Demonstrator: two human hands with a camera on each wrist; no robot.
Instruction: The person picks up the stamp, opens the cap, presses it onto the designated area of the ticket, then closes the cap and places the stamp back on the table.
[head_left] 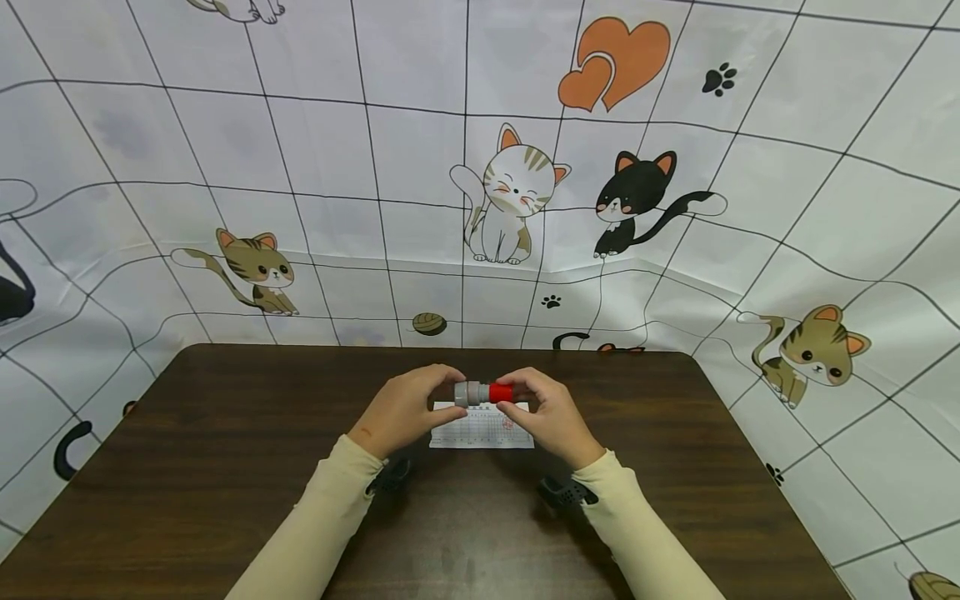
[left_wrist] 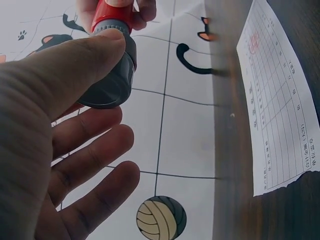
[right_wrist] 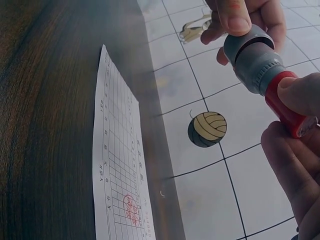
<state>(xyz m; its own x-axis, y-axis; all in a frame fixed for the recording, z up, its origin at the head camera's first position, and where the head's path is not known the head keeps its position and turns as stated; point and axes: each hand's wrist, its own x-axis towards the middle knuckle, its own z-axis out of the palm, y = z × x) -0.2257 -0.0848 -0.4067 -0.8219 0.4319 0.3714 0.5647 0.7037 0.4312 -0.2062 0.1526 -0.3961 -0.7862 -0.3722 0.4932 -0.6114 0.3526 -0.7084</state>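
Observation:
Between both hands, a round hand stamp (head_left: pixel 478 392) lies level above the paper, grey at its left end and red at its right. My left hand (head_left: pixel 411 408) pinches the grey end between thumb and fingers; its other fingers spread loosely below in the left wrist view. The red part (right_wrist: pixel 286 102) is gripped by my right hand (head_left: pixel 551 415), thumb on one side and fingers on the other. In the right wrist view, a wide grey cap (right_wrist: pixel 245 47) sits at the far end, beside a ridged grey collar (right_wrist: pixel 267 72). Beneath is a printed slip of paper (head_left: pixel 480 432) with a red round imprint.
The dark wooden table (head_left: pixel 225 467) reaches back to a white cloth (head_left: pixel 420 150) with grid lines and cartoon cats. The slip lies near the table's far edge and has a torn edge in the left wrist view. Dark straps circle both wrists.

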